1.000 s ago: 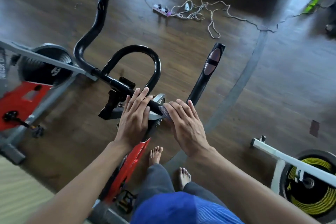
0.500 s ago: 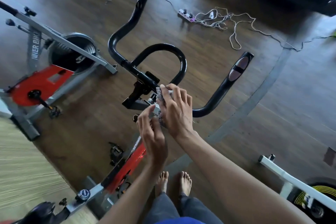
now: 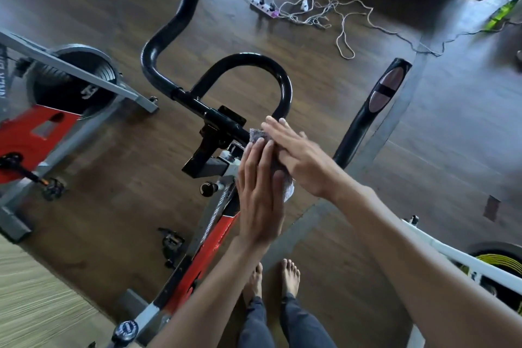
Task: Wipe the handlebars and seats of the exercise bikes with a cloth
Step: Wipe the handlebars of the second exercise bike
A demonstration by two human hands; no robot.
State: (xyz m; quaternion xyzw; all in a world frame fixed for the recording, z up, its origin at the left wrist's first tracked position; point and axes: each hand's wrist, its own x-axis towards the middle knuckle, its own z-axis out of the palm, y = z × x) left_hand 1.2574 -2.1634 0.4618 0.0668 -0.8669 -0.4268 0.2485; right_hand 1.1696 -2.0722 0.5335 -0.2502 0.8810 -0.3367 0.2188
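1. At the bar's middle, the cloth sits sandwiched between the left hand and right hand. Both are flat, fingers straight, gripping nothing.
2. The handlebars loop toward twelve o'clock.
3. Risk: pressed only by flat palms, the cloth may slip to the floor at six o'clock.

The near bike carries what looks like "SPINNER BIKE" along its grey frame; the left bike shows only "NER BI".
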